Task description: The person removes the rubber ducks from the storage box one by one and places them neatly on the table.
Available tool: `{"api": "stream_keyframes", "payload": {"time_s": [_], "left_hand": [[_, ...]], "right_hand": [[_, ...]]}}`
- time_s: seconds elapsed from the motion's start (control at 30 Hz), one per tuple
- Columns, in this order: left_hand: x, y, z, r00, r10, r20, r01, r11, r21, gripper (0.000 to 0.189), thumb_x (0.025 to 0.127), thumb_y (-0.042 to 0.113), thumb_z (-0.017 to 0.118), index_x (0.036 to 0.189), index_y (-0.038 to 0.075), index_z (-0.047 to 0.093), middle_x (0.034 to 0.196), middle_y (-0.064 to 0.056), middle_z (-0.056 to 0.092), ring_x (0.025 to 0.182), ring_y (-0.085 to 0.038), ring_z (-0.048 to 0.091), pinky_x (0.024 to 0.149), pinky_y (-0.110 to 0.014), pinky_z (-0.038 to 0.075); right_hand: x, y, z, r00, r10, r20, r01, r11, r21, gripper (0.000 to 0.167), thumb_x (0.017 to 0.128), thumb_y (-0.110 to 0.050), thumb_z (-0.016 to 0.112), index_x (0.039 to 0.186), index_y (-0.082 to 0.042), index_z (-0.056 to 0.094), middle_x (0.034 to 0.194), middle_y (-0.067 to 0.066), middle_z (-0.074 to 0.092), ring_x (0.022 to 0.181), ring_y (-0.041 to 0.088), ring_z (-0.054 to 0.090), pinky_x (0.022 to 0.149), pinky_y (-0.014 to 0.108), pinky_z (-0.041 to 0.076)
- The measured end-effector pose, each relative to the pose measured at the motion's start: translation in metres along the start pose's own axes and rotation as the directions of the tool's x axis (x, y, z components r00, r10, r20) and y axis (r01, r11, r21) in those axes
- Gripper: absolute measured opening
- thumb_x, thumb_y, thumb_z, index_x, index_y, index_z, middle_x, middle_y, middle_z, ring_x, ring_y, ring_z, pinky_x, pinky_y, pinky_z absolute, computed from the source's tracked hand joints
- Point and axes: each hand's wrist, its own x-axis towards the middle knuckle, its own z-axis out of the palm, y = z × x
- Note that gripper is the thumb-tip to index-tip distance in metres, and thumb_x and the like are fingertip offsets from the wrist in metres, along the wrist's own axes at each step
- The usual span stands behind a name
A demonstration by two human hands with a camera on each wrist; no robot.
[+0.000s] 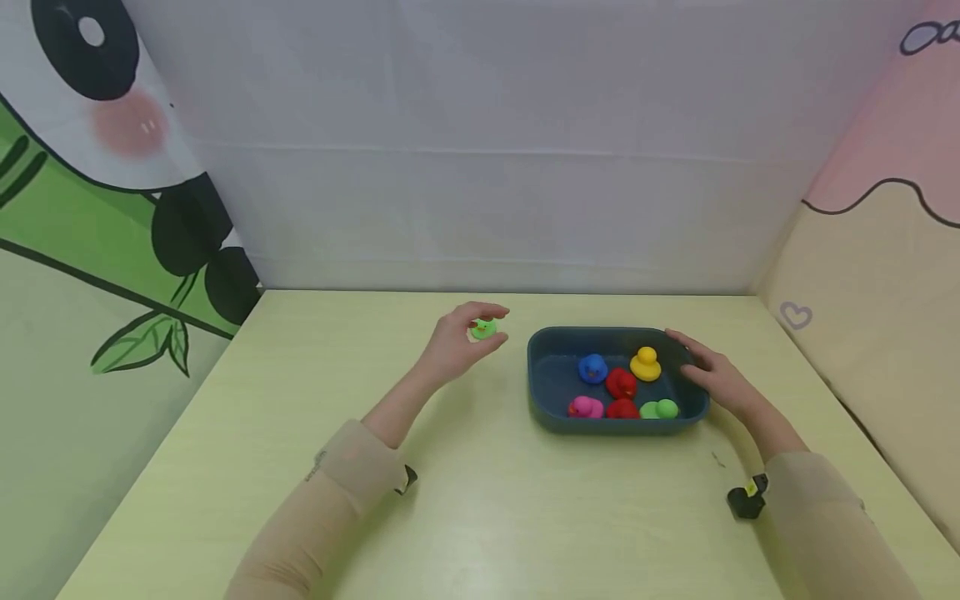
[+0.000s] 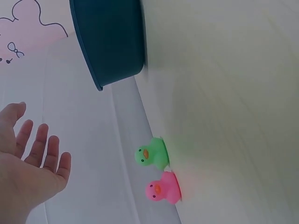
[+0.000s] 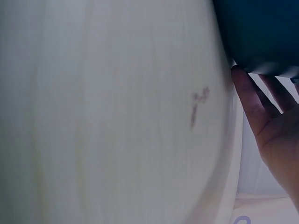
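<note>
My left hand [image 1: 459, 337] hovers left of the tray with thumb and fingers spread apart, holding nothing. Beyond it a green rubber duck [image 2: 152, 154] sits on the table beside a pink rubber duck [image 2: 163, 187]; the head view shows the green duck [image 1: 483, 330] through the finger gap, while the pink one is hidden. My right hand [image 1: 716, 382] grips the right end of the dark blue tray [image 1: 551, 423], thumb over the rim. Inside the tray are a blue duck [image 1: 592, 369], a yellow duck [image 1: 646, 365], two red ducks [image 1: 621, 383], a pink duck [image 1: 586, 407] and a green duck [image 1: 660, 409].
The pale wooden table [image 1: 525, 517] runs back to a white wall panel [image 1: 487, 208]. Printed side panels stand at left and right, the left one with a green cartoon pattern [image 1: 75, 233]. Black devices are strapped at both wrists, the right one [image 1: 746, 500] just above the table.
</note>
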Motion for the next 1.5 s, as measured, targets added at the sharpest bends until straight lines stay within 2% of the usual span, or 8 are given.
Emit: {"api": "stream_keyframes", "payload": {"time_s": [0.13,0.4,0.63,0.77,1.0,1.23,1.33,1.5], "left_hand": [[0.001,0.006,0.007,0.999,0.031,0.029,-0.031,0.999,-0.017,0.036,0.084,0.022,0.071,0.119,0.015,0.063,0.117,0.003,0.064,0.106,-0.012,0.056,0.094,-0.037,0.045],[0.002,0.011,0.019,0.988,0.113,0.105,-0.111,0.993,-0.031,0.04,0.084,0.026,0.072,0.122,0.02,0.062,0.12,0.007,0.061,0.11,-0.012,0.053,0.098,-0.035,0.043],[0.007,0.013,0.03,0.966,0.16,0.202,-0.145,0.986,-0.085,0.043,0.084,0.028,0.072,0.124,0.019,0.06,0.123,0.003,0.061,0.116,-0.015,0.053,0.101,-0.039,0.041],[0.01,0.014,0.036,0.952,0.179,0.247,-0.158,0.982,-0.103,0.043,0.084,0.027,0.072,0.125,0.018,0.059,0.124,0.006,0.06,0.118,-0.011,0.052,0.102,-0.033,0.039],[0.015,0.016,0.044,0.929,0.154,0.336,-0.135,0.988,-0.08,0.043,0.085,0.029,0.071,0.126,0.022,0.059,0.126,0.011,0.058,0.119,-0.006,0.048,0.103,-0.036,0.039],[0.021,0.013,0.05,0.887,0.138,0.441,-0.113,0.99,-0.082,0.044,0.086,0.03,0.07,0.127,0.021,0.058,0.128,0.013,0.056,0.123,-0.006,0.046,0.107,-0.039,0.036],[0.025,0.011,0.053,0.861,0.136,0.49,-0.1,0.99,-0.1,0.045,0.085,0.028,0.07,0.127,0.02,0.058,0.128,0.011,0.056,0.124,-0.008,0.046,0.107,-0.042,0.036],[0.032,0.007,0.06,0.808,0.13,0.574,-0.111,0.991,-0.069,0.045,0.085,0.028,0.071,0.127,0.018,0.059,0.128,0.01,0.056,0.124,-0.007,0.045,0.107,-0.034,0.036]], "right_hand": [[0.0,0.001,0.0,1.0,-0.002,-0.004,0.002,1.0,0.001,0.055,0.098,-0.015,0.047,0.149,-0.011,0.025,0.154,0.022,0.02,0.138,0.047,0.016,0.105,0.068,0.015],[0.0,0.003,-0.001,1.0,0.005,-0.005,-0.005,1.0,0.0,0.056,0.098,-0.014,0.046,0.15,-0.012,0.024,0.154,0.021,0.019,0.138,0.047,0.016,0.104,0.068,0.016],[0.001,0.004,-0.002,1.0,-0.012,-0.002,0.012,1.0,0.008,0.056,0.098,-0.014,0.046,0.15,-0.011,0.024,0.154,0.021,0.019,0.137,0.047,0.016,0.104,0.068,0.016],[0.002,0.003,-0.001,1.0,-0.015,-0.004,0.015,1.0,0.004,0.056,0.098,-0.014,0.047,0.149,-0.011,0.025,0.154,0.022,0.02,0.137,0.047,0.016,0.104,0.068,0.016],[0.002,0.003,-0.002,1.0,-0.011,-0.003,0.011,1.0,0.01,0.056,0.098,-0.014,0.047,0.15,-0.011,0.025,0.154,0.021,0.019,0.138,0.047,0.016,0.104,0.068,0.016],[0.002,0.004,-0.002,1.0,-0.007,-0.003,0.007,1.0,0.006,0.056,0.098,-0.013,0.047,0.15,-0.011,0.025,0.154,0.021,0.019,0.138,0.047,0.016,0.104,0.068,0.016],[0.002,0.004,-0.002,1.0,-0.011,-0.005,0.011,1.0,0.003,0.056,0.098,-0.013,0.047,0.149,-0.01,0.025,0.154,0.021,0.02,0.138,0.047,0.016,0.104,0.068,0.016],[0.002,0.004,-0.002,1.0,-0.011,-0.007,0.011,1.0,-0.006,0.056,0.098,-0.013,0.047,0.149,-0.011,0.026,0.154,0.021,0.02,0.138,0.048,0.016,0.104,0.068,0.016]]}}
